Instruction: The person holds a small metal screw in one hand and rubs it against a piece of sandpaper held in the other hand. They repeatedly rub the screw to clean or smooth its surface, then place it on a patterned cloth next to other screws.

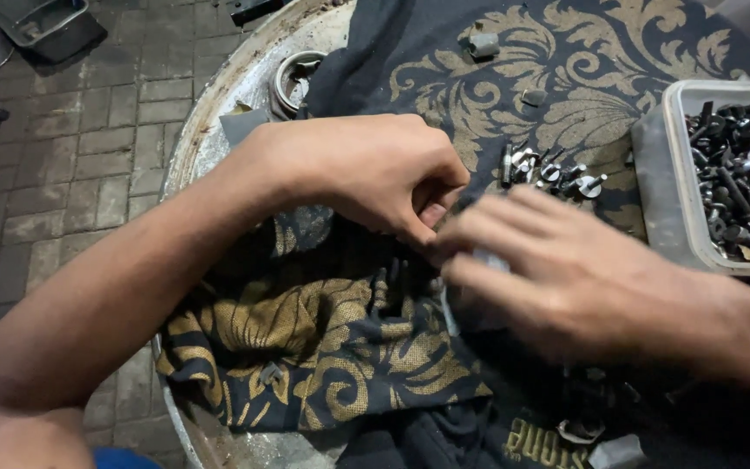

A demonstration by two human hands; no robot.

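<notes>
black and gold patterned cloth spread over your round metal worktop, your left hand curled tight, fingertips pinching something too small to tell, your right hand blurred, grip unclear, loose bolts just beyond, plastic tub of bolts at right

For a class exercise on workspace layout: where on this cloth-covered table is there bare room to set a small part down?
Free cloth lies above the left hand, left of the loose bolts. Another patch lies below the hands. Crowded: where both hands meet, right hand, and near the plastic box.
</notes>
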